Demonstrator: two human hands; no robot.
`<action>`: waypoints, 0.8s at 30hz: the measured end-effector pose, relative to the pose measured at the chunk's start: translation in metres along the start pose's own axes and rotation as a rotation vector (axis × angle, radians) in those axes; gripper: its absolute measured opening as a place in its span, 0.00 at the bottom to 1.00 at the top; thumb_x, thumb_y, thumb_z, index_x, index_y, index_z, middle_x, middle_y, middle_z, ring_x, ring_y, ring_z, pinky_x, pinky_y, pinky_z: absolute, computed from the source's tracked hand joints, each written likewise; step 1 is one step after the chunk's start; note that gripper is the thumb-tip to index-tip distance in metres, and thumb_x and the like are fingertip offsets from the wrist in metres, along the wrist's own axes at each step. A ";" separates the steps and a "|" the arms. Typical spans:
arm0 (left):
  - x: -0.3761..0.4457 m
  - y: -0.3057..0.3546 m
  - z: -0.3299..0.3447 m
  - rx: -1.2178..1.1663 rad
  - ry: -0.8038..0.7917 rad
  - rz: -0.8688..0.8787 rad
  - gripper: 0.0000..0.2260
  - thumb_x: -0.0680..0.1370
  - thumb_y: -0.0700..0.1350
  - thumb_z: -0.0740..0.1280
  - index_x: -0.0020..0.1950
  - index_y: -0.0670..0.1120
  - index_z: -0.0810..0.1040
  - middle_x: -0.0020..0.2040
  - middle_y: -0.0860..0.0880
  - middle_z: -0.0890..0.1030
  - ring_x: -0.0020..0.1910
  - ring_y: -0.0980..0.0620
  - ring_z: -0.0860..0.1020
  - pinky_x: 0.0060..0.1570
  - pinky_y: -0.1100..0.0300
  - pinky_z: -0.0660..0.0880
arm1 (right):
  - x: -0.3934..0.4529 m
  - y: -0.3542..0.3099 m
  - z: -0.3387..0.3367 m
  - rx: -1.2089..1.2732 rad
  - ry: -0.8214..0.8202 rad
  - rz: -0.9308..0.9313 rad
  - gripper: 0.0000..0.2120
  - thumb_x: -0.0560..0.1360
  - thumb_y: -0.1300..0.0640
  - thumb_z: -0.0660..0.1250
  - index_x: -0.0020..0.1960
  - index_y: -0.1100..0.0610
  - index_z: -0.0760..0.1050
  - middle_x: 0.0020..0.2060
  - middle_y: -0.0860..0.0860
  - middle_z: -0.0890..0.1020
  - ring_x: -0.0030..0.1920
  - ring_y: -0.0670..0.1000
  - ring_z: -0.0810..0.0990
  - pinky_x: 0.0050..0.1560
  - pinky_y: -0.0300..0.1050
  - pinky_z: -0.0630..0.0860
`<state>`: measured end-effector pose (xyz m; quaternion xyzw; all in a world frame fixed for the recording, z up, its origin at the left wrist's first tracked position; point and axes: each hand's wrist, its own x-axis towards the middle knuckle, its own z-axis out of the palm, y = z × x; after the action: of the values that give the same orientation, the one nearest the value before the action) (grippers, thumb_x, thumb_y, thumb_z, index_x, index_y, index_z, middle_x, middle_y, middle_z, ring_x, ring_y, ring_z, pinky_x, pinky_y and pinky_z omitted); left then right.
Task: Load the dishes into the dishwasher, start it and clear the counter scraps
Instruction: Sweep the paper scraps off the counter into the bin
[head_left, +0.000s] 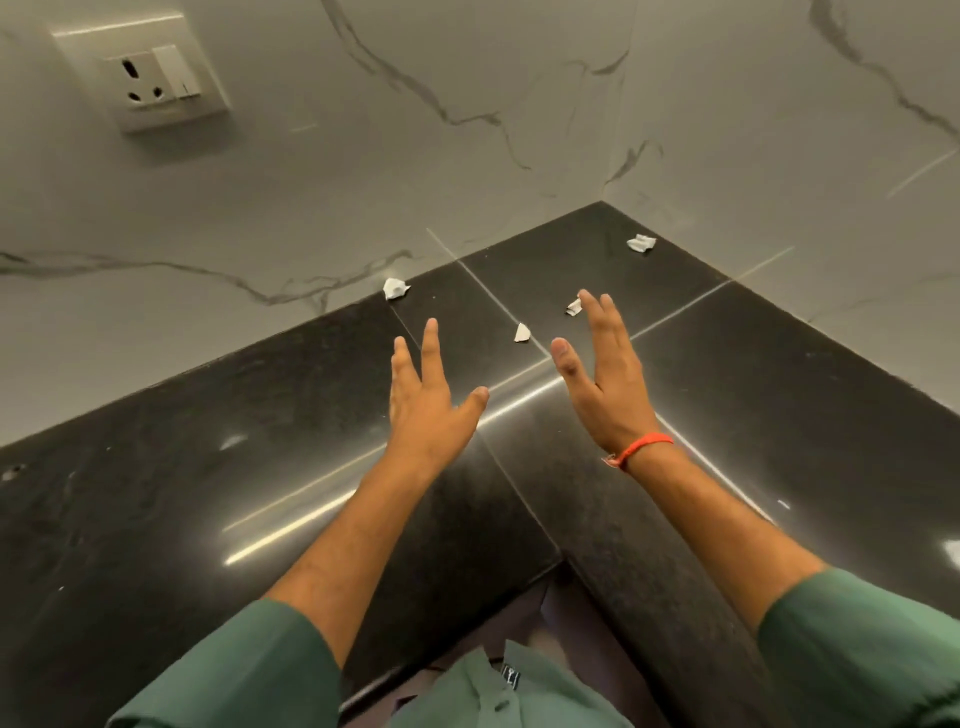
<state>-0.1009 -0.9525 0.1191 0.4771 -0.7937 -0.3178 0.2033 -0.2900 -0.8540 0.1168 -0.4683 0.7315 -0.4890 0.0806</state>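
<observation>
Left hand (423, 400): extended over the black granite countertop (156, 493), fingers straight and spread, thumb out to the right, grasping nothing. Right hand (602, 374): extended alongside it, fingers straight and close together, pointing toward the corner of the walls, grasping nothing. An orange thread band (641, 449) circles the right wrist. Both forearms emerge from green sleeves (857, 639).

Four white paper scraps lie on the countertop beyond the hands. The crumpled scrap (573, 305) sits just beside the right fingertips; contact cannot be confirmed. Its long axis runs roughly toward the back corner. The small triangular scrap (521, 332) lies between the two hands, its point directed away from the person. A third crumpled scrap (395, 288) lies against the foot of the left wall. The fourth scrap (641, 243) lies near the back corner, long axis roughly left to right.

The white marble-pattern wall (311, 182) carries a socket with switch (150, 78) at upper left.
</observation>
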 end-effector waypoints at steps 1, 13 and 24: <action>0.010 -0.010 -0.001 0.020 -0.015 -0.008 0.44 0.79 0.56 0.69 0.80 0.65 0.37 0.83 0.46 0.35 0.83 0.42 0.44 0.79 0.39 0.53 | 0.003 0.006 0.012 -0.015 0.007 0.008 0.33 0.79 0.33 0.55 0.81 0.41 0.53 0.82 0.48 0.54 0.81 0.46 0.49 0.79 0.58 0.56; 0.095 -0.100 0.006 0.261 -0.218 -0.067 0.43 0.80 0.57 0.68 0.83 0.57 0.39 0.82 0.39 0.38 0.82 0.40 0.42 0.80 0.43 0.48 | 0.016 0.070 0.080 -0.238 -0.107 0.177 0.39 0.77 0.32 0.61 0.81 0.40 0.48 0.82 0.54 0.51 0.81 0.53 0.51 0.77 0.63 0.55; 0.251 -0.127 0.009 0.326 -0.150 -0.020 0.40 0.79 0.59 0.67 0.84 0.51 0.48 0.82 0.36 0.48 0.82 0.38 0.50 0.79 0.45 0.53 | 0.026 0.120 0.073 -0.460 -0.059 0.240 0.44 0.72 0.28 0.65 0.81 0.44 0.54 0.81 0.54 0.56 0.78 0.57 0.60 0.76 0.56 0.58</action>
<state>-0.1431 -1.2159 0.0287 0.4866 -0.8428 -0.2218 0.0601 -0.3350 -0.9103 -0.0069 -0.3982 0.8711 -0.2830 0.0510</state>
